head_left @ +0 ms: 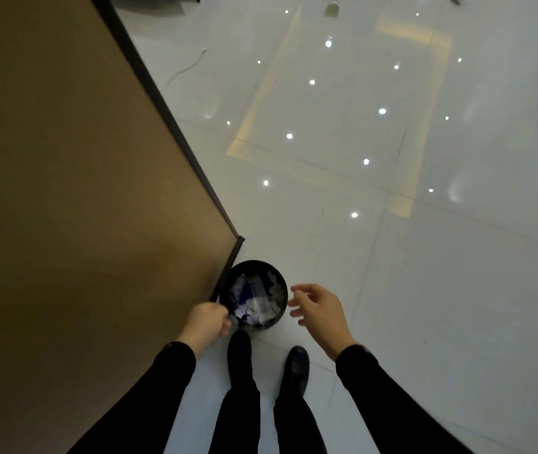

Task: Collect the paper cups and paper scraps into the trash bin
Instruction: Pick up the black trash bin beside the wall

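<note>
Two hands (pixel 207 324) (pixel 318 309) flanking trash bin (pixel 280 317)

I see a glossy white tiled floor (pixel 392 273) mirroring the ceiling lights, and a matt brown desk (pixel 64 191) with a dark edge strip. The bin (pixel 281 314) looks like smooth black plastic, holding crumpled white paper (pixel 254 309); my shoes (pixel 297 365) have a dull sheen.

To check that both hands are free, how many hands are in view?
2. The left hand is at the trash bin's near-left rim; the right hand hovers open beside its right rim.
</note>
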